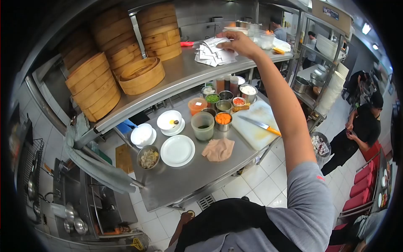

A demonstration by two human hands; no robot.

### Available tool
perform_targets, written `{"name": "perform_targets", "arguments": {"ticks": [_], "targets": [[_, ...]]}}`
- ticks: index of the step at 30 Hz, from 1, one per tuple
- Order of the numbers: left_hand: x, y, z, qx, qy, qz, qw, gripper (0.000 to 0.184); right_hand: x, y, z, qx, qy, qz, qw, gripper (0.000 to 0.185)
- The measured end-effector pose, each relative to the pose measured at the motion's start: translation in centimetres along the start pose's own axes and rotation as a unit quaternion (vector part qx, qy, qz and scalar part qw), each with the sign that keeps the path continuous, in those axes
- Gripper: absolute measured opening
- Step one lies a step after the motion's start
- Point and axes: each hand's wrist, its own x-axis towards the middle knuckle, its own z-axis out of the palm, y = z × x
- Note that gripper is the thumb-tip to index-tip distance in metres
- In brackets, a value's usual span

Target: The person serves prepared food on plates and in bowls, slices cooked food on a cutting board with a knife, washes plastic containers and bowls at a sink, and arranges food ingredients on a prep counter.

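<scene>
My right hand [238, 43] is raised to the steel shelf, its fingers closed on the top of a pile of white paper slips [214, 56]. Low beside the black apron, my left hand [186, 217] hangs partly in view, too small to show how its fingers lie; a small round thing shows beside it. On the counter below the shelf are a white plate [178, 150], a crumpled beige cloth [218, 150], and a white cutting board [256, 124] bearing a knife with an orange handle [273, 131].
Bamboo steamers [142, 75] stand on the shelf's left. Containers of chopped food [223, 119] crowd the counter's back, with bowls [169, 120] on the left. A person in black [365, 124] stands at the right. A plate rack [329, 46] rises at upper right.
</scene>
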Motion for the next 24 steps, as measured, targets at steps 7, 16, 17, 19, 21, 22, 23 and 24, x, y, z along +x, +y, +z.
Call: {"name": "perform_targets", "arguments": {"ticks": [7, 16, 17, 19, 21, 22, 23, 24], "targets": [[0.8, 1.1, -1.4, -0.177, -0.059, -0.077, 0.979, 0.035, -12.3, 0.0, 2.7, -0.085, 0.253, -0.1, 0.958, 0.048], [4.3, 12.5, -20.3, -0.579, -0.043, -0.135, 0.803, 0.041, -28.1, 10.0, -1.5, -0.037, -0.041, 0.192, 0.98, 0.038], [5.3, 14.5, -24.5, -0.573, -0.011, -0.095, 0.814, 0.042, -29.1, 13.2, -2.2, -0.05, -0.095, 0.19, 0.976, 0.041], [6.2, 19.5, -33.6, -0.557, 0.061, 0.003, 0.828, 0.046, -29.5, 15.6, -2.9, -0.127, -0.144, 0.298, 0.935, 0.047], [6.3, 25.4, -42.7, -0.493, 0.147, 0.09, 0.853, 0.045, -30.4, 22.6, -2.4, -0.154, -0.115, 0.295, 0.936, 0.051], [6.4, 27.7, -45.9, -0.47, 0.189, 0.139, 0.851, 0.044, -30.9, 27.0, -1.5, -0.166, -0.101, 0.293, 0.936, 0.053], [6.8, 30.0, -48.7, -0.444, 0.23, 0.189, 0.845, 0.043, -31.5, 30.9, -0.6, -0.195, -0.093, 0.276, 0.937, 0.056], [7.2, 32.7, -51.3, -0.426, 0.259, 0.219, 0.838, 0.043, -32.6, 35.4, 0.9, -0.225, -0.082, 0.262, 0.935, 0.057]]}}
